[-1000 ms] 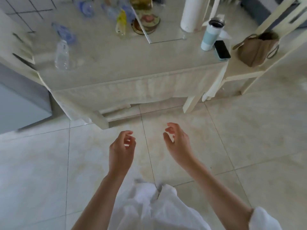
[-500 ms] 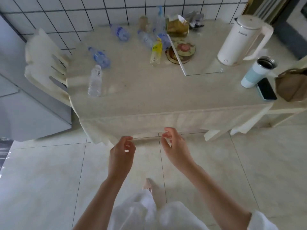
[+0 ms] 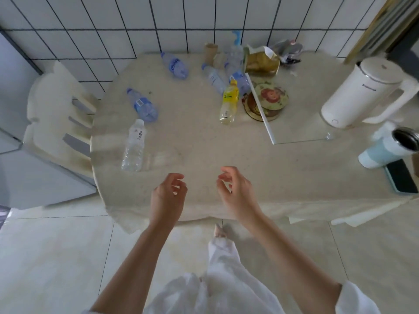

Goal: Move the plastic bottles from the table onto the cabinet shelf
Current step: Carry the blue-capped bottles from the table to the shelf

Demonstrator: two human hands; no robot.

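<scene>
Several plastic bottles lie on the cream table (image 3: 204,137). A clear white-capped bottle (image 3: 134,146) lies at the near left. Behind it is a crushed blue-label bottle (image 3: 142,105). Another blue-label bottle (image 3: 175,65) lies near the wall. A yellow-label bottle (image 3: 230,102) lies mid-table, with clear bottles (image 3: 214,79) behind it. My left hand (image 3: 169,198) and my right hand (image 3: 235,191) hover over the table's near edge, fingers loosely curled and apart, holding nothing. No cabinet shelf shows.
A white kettle (image 3: 367,91), a pale-blue tumbler (image 3: 385,148) and a phone (image 3: 401,177) stand at the right. A snack bag (image 3: 260,62), round tins (image 3: 269,98) and a glass pane (image 3: 299,118) sit behind. A white chair (image 3: 56,123) is at the left.
My view has come forward and tilted up, so the table top now fills the frame. Both hands have moved from above the floor to over the table's near edge, still holding nothing.
</scene>
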